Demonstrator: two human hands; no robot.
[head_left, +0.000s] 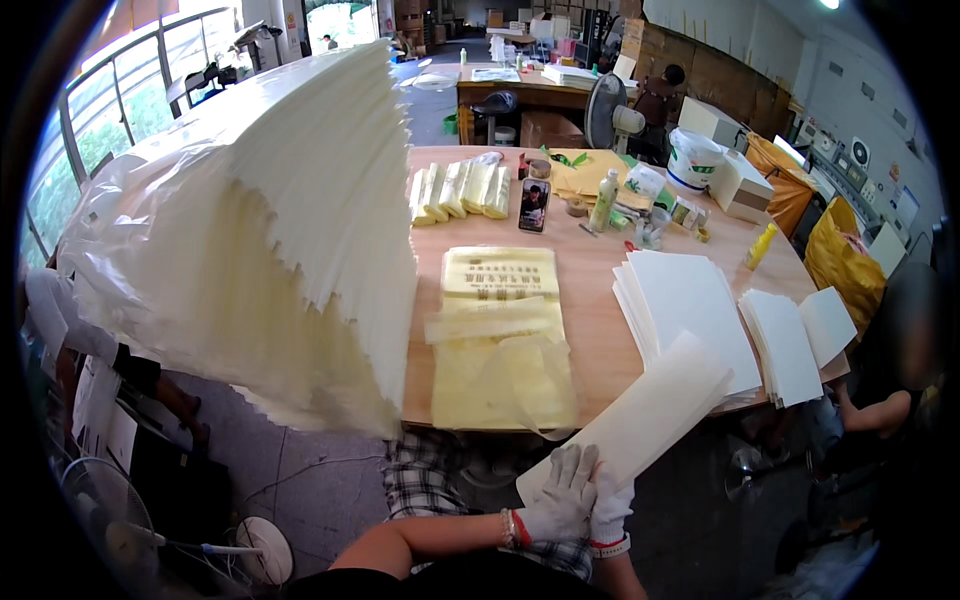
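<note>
A long off-white strip of folded paper [645, 405] slants from my lap up over the table's front edge, its far end resting by the white paper stacks. My left hand [560, 500], in a white knit glove with a red cuff, lies on its near end with fingers stretched out. Close against it, my gloved right hand [612, 510] grips the strip's near edge; some of its fingers are hidden. Beyond my hands, a pile of yellow printed paper packets [500, 390] lies on the table, with loose translucent strips [490, 320] across it.
A tall, plastic-wrapped stack of cream paper [300, 220] rises on the left. White sheets [690, 315] fan out at right. Farther back are yellow bundles [460, 190], a phone [534, 205], a bottle [604, 200], a bucket [693, 160] and a fan [605, 112]. A person [890, 400] sits at right.
</note>
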